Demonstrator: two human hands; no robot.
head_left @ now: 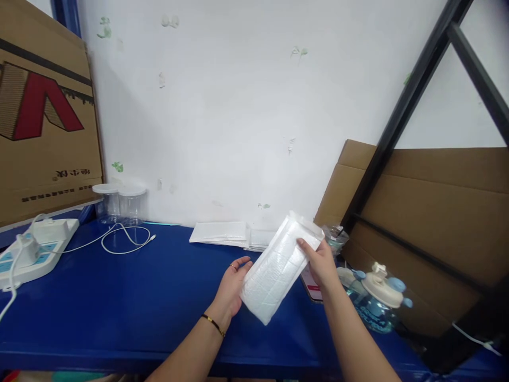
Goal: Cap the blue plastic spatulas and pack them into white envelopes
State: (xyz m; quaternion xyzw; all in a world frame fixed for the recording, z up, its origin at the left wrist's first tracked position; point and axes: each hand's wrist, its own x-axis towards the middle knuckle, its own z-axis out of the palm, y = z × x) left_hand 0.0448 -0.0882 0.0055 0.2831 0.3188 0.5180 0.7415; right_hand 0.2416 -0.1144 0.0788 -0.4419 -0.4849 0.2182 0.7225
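A white bubble mailer (274, 270) is held up at a slant above the blue table, its upper end leaning right. My right hand (321, 261) grips its upper right corner, thumb on the front face and the other fingers behind. At the lower left edge, my left hand (230, 286) holds the mailer from the side; part of that grip is hidden. Behind, several flat white mailers (219, 232) lie against the wall. A phone (312, 286) lies partly hidden beneath my right arm.
On the blue table (131, 302), a white power strip (43, 249) and a white cable (135, 248) lie left. Two clear lidded jars (132, 207) stand by a large carton (43, 116). Right are a water bottle (379, 297), cardboard (437, 212) and a black metal frame (397, 116).
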